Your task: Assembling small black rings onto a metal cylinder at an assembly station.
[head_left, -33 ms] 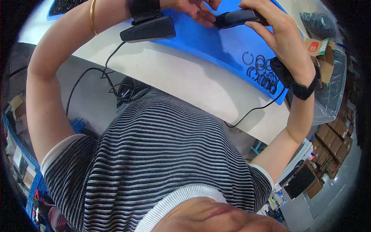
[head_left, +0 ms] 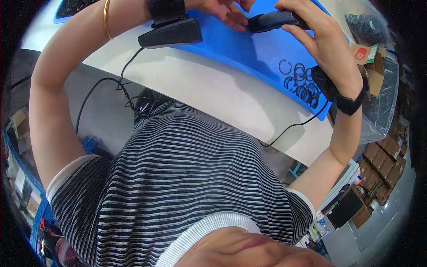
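Black handheld tool (head_left: 276, 21) over blue tray (head_left: 242, 50), right hand (head_left: 327, 38) clamped on it; left hand (head_left: 224, 12) near its end, fingers' grip untellable. Work seems under way: dark rings (head_left: 304, 94) loose on tray, finished share unclear.

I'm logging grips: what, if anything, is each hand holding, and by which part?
The right hand holds a black, elongated object by its right-hand end. Whether the left hand holds anything cannot be told.
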The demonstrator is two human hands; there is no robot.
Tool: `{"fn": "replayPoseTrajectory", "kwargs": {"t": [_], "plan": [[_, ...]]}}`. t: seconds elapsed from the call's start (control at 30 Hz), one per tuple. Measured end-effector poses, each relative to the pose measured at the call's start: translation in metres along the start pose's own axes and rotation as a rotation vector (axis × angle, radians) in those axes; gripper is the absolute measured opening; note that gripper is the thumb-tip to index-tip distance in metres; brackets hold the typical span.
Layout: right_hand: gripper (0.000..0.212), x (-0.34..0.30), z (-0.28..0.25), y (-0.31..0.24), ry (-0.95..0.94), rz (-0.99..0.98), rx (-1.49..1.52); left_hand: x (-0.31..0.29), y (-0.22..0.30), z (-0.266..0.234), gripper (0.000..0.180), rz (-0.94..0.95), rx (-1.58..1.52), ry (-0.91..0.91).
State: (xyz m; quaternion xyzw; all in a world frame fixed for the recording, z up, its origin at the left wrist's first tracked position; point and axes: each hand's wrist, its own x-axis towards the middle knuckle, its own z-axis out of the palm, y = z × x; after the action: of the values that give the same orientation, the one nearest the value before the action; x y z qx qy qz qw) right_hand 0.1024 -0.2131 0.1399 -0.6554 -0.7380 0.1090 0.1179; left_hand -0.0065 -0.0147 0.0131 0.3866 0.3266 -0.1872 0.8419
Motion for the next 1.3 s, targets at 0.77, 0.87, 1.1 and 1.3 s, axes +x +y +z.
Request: {"fn": "replayPoseTrajectory", "kwargs": {"t": [0.77, 0.87, 1.1, 1.3], "plan": [[0.032, 0.005, -0.002, -0.014, -0.075, 0.055, -0.045, 0.038, 0.023, 0.012, 0.023, -0.222, 0.530, -0.185], [0.032, 0.003, -0.002, -0.011, -0.071, 0.056, -0.028, 0.037, 0.022, 0.024, 0.021, -0.227, 0.604, -0.156], [0.033, -0.010, 0.010, 0.005, -0.009, 0.006, -0.051, 0.029, 0.023, 0.036, 0.013, -0.133, 0.665, -0.077], [0.032, -0.014, 0.011, 0.014, -0.012, -0.004, 0.003, 0.019, 0.023, 0.044, 0.006, -0.059, 0.916, -0.002]]}}
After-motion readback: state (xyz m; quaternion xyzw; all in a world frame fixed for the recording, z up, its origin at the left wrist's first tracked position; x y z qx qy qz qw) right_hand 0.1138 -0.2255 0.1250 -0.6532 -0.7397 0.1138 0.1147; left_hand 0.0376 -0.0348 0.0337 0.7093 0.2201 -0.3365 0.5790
